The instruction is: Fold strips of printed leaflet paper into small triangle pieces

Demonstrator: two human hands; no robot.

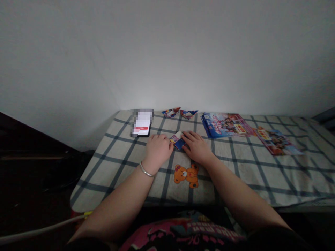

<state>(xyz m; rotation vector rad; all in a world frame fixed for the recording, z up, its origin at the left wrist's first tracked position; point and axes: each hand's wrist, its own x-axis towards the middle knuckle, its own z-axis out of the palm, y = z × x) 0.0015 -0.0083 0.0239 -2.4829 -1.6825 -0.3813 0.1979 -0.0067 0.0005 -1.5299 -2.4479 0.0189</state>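
Note:
A small piece of folded printed paper (179, 143), blue with pale and pinkish patches, lies on the checked cloth between my two hands. At its left edge, my left hand (158, 149) has curled fingers, with the thumb side closed on the paper; a silver bangle circles that wrist. My right hand (196, 147) grips the paper's right edge, fingers over the top and thumb at the near side. Its fingers cover part of the paper. Beyond the hands, two folded paper pieces, a left one (171, 112) and a right one (188, 113), sit near the wall.
A phone (142, 122) with a lit screen lies beyond my left hand. To the right is a stack of glossy printed sheets (222, 125), with another sheet (280, 141) beside it. The checked tablecloth (125, 157) meets a wall at the back. A white cable (44, 229) runs at lower left.

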